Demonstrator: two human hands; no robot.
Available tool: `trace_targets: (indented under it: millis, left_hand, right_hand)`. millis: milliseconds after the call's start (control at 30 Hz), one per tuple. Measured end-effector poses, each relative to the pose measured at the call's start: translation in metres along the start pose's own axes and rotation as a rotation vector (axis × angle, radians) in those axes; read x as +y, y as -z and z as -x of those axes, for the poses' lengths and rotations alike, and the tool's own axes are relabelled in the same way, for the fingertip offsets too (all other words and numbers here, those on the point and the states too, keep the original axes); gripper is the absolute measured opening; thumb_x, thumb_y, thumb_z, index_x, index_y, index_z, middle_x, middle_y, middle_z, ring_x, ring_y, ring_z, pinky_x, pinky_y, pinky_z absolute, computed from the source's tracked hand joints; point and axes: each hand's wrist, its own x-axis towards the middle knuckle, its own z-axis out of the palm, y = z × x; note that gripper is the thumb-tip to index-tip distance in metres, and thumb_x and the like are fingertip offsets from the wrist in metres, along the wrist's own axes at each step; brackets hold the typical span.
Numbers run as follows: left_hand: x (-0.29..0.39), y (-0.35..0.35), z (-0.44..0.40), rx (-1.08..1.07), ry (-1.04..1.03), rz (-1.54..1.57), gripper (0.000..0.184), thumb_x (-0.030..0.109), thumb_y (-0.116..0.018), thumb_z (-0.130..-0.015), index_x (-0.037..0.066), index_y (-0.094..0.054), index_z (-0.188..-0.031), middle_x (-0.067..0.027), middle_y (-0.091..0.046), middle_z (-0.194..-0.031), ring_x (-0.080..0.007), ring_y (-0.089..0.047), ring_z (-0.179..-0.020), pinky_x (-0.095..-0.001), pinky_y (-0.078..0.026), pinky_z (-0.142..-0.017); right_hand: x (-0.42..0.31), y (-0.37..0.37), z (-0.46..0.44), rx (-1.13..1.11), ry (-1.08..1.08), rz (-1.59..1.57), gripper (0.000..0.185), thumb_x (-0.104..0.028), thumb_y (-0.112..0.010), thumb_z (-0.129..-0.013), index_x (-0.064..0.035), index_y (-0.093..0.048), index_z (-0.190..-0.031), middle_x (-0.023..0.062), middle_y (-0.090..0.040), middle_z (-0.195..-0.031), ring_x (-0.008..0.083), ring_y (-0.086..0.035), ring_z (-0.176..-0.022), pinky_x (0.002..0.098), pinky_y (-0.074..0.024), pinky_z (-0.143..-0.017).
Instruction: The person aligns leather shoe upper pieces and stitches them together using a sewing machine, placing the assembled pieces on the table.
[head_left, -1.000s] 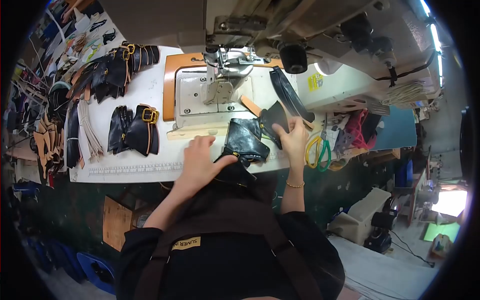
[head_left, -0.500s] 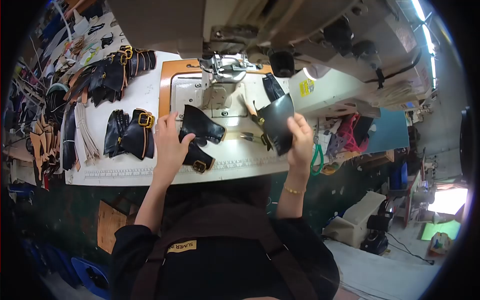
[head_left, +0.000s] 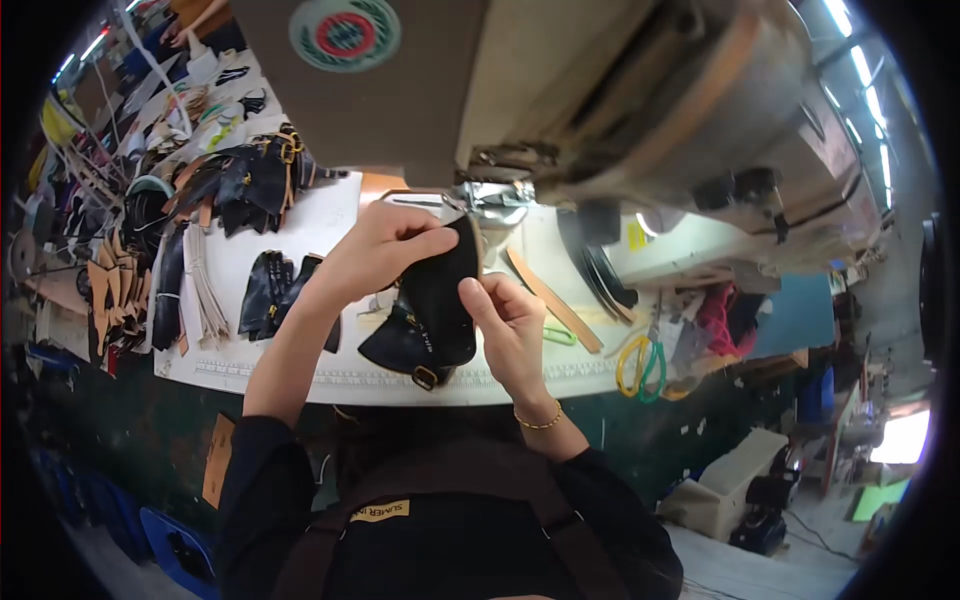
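Note:
Both hands hold a black leather piece (head_left: 440, 295) raised over the front of the white table. My left hand (head_left: 395, 250) pinches its upper edge between thumb and fingers. Lower down, my right hand (head_left: 508, 325) grips the right edge. Beneath the piece lies more black leather (head_left: 395, 343) with a brass buckle (head_left: 425, 377). To the right of my right hand are a tan leather strip (head_left: 553, 300) and a light green tool (head_left: 560, 335). The sewing machine (head_left: 390, 100) hangs over the table just beyond my hands.
Black leather pieces (head_left: 268, 295) lie left of my left forearm, with a larger pile (head_left: 250, 185) behind. Yellow and green scissors (head_left: 650, 368) rest at the right, near black strips (head_left: 600, 275). A ruler scale (head_left: 330, 379) runs along the front edge. Another person's hand (head_left: 182, 38) shows far left.
My left hand has moved up and right onto the leather piece. My right hand has come left with a piece. The view has tilted up, showing more of the machine.

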Motion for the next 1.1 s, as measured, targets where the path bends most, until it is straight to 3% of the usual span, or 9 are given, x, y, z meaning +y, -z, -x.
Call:
trace_targets:
  millis: [133,267,467,633,767,1100]
  left_hand:
    - [0.01,0.003,-0.017,0.027,0.207,0.016,0.02,0.019,-0.062,-0.075,-0.001,-0.059,-0.074,-0.0004,-0.052,-0.063,-0.0074,-0.043,-0.056,-0.0183,-0.034,-0.05]
    - [0.012,0.003,-0.024,0.081,0.053,0.132,0.021,0.019,-0.065,-0.071,-0.001,-0.06,-0.076,-0.0033,-0.056,-0.072,-0.01,-0.047,-0.061,-0.0201,-0.039,-0.056]
    - [0.018,0.003,-0.027,0.174,0.012,0.088,0.02,0.017,-0.065,-0.069,-0.001,-0.062,-0.079,-0.005,-0.059,-0.079,-0.0122,-0.05,-0.068,-0.0215,-0.042,-0.064]
    - [0.011,0.003,-0.027,0.186,-0.024,-0.025,0.02,0.015,-0.066,-0.069,0.0,-0.064,-0.082,-0.0046,-0.06,-0.08,-0.0128,-0.051,-0.072,-0.0211,-0.041,-0.067]
    - [0.004,0.002,-0.027,0.191,0.024,0.16,0.017,0.012,-0.065,-0.07,0.001,-0.064,-0.083,-0.0037,-0.06,-0.08,-0.0123,-0.051,-0.072,-0.0209,-0.041,-0.067]
    - [0.001,0.0,-0.028,0.275,-0.026,0.146,0.014,0.01,-0.061,-0.075,0.001,-0.064,-0.085,-0.003,-0.059,-0.079,-0.0107,-0.05,-0.073,-0.0208,-0.04,-0.065]
  right_hand:
    - [0.001,-0.004,-0.011,-0.058,-0.079,-0.191,0.02,-0.012,-0.055,-0.088,-0.0009,-0.056,-0.072,0.0024,-0.054,-0.056,0.0077,-0.049,-0.049,0.0154,-0.039,-0.048]
    - [-0.005,-0.012,-0.013,-0.093,-0.11,-0.298,0.022,-0.013,-0.054,-0.089,-0.0009,-0.054,-0.07,0.0032,-0.054,-0.056,0.0088,-0.051,-0.048,0.0165,-0.0406,-0.048]
    - [-0.002,-0.012,-0.02,-0.055,-0.102,-0.319,0.022,-0.013,-0.055,-0.089,-0.0008,-0.055,-0.071,0.003,-0.054,-0.056,0.0088,-0.051,-0.048,0.0166,-0.0412,-0.048]
    - [0.002,-0.011,-0.02,-0.046,-0.103,-0.279,0.02,-0.01,-0.052,-0.089,0.0,-0.053,-0.072,0.0063,-0.055,-0.057,0.013,-0.051,-0.045,0.0185,-0.0422,-0.047]
    - [0.002,-0.014,-0.021,-0.029,-0.12,-0.282,0.021,-0.013,-0.055,-0.089,0.0005,-0.057,-0.073,0.0014,-0.053,-0.055,0.0071,-0.049,-0.047,0.016,-0.0391,-0.047]
    - [0.001,-0.007,-0.024,0.105,0.025,0.008,0.019,-0.014,-0.058,-0.087,0.0027,-0.062,-0.079,-0.0022,-0.05,-0.054,0.0037,-0.041,-0.045,0.0146,-0.0308,-0.042]
